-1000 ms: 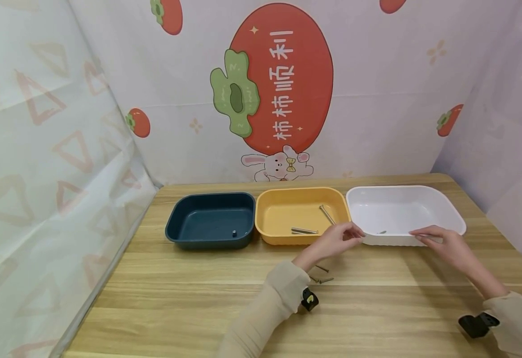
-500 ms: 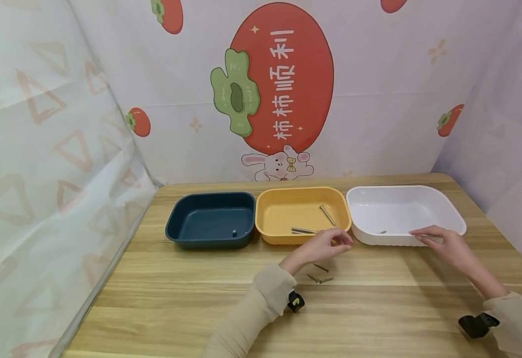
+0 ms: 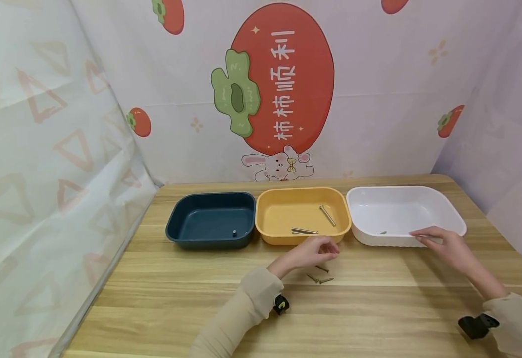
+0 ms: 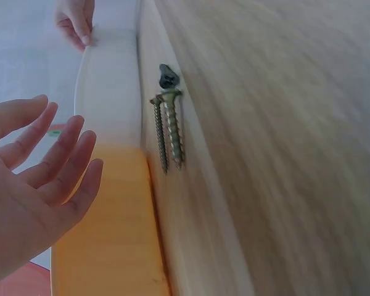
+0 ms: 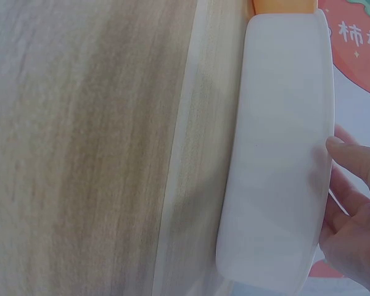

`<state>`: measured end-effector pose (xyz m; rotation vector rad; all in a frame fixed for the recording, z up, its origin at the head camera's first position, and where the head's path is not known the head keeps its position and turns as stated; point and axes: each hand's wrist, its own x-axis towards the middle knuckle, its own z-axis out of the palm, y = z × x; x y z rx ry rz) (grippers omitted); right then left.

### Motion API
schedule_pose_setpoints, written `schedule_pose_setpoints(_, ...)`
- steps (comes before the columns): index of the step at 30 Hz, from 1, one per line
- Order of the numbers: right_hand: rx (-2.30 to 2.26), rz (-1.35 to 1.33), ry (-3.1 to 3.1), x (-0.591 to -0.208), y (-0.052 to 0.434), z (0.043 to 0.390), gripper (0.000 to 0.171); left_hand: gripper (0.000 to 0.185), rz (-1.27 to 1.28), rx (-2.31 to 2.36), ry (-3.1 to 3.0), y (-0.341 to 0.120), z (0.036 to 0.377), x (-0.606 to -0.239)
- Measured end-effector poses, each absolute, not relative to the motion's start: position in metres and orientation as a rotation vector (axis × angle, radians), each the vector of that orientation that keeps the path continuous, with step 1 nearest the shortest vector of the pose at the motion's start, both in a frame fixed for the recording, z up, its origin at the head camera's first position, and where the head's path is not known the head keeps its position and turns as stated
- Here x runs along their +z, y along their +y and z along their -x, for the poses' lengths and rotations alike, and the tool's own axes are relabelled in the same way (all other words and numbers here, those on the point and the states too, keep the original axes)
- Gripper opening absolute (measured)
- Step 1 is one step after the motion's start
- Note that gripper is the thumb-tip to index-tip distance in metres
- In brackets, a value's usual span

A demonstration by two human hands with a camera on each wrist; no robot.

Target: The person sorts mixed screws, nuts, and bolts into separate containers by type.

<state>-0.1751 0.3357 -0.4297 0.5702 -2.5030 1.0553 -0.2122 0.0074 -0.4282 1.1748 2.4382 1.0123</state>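
Left hand (image 3: 310,252) has shifted leftward, hiding part of yellow tray (image 3: 283,216).

Persimmon-print backdrop (image 3: 359,114), triangle-patterned left sheet (image 3: 41,169), wood-grain tabletop (image 3: 175,303)

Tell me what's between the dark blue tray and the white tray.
The yellow tray, with metal bolts lying in it; the head view shows this.

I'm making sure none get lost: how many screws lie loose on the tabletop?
3 visible: in the head view, one screw just below the left hand, a second screw below that, and a third screw to its right. The left sleeve could hide more.
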Motion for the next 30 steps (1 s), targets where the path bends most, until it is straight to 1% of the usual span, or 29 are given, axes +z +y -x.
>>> schedule_pose_setpoints(14,1.027,-0.554,-2.523,-0.430,0.336,0.175,0.013,0.013,-1.195,0.800,2.455,-0.007,0.210,-0.432)
schedule_pose_setpoints(21,1.039,-0.570,-2.519,-0.432,0.338,0.176,0.016,0.014,-1.182,0.758,2.451,-0.009,0.209,-0.435)
schedule_pose_setpoints(30,1.030,-0.572,-2.512,-0.430,0.336,0.175,0.013,0.014,-1.206,0.720,2.440,-0.014,0.211,-0.440)
